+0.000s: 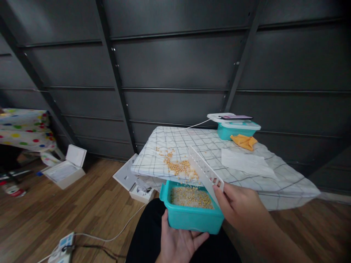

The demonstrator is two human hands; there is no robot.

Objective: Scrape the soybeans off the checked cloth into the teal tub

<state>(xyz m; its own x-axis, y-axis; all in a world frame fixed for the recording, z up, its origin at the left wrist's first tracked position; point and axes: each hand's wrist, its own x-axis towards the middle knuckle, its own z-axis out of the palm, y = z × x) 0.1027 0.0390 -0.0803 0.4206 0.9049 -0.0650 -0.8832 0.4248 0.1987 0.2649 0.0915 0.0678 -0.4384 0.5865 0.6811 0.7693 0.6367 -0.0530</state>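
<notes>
My left hand (pixel 182 243) is wrapped around the underside of a teal plastic box (pixel 196 219), holding it just below the table's front edge. Inside it lie mixed yellow soybeans and pale grains (pixel 192 197). Pinched in my right hand (pixel 241 202) is a white strip with holes (pixel 205 170), tilted, its long edge by the tabletop. Left of the strip, more soybeans (pixel 178 166) are spread over the checked tablecloth (pixel 153 146). Several beans and grains sit at the edge above the box, where some seem to be dropping in.
Toward the back right stand a lidded teal box (pixel 226 134), a phone (pixel 237 117) and an orange cloth (pixel 244 141). A white tissue (pixel 245 162) lies nearer. Open white boxes (pixel 142 193), a power strip (pixel 63 248) and cables occupy the floor at left. A dark panelled wall (pixel 175 73) rises behind.
</notes>
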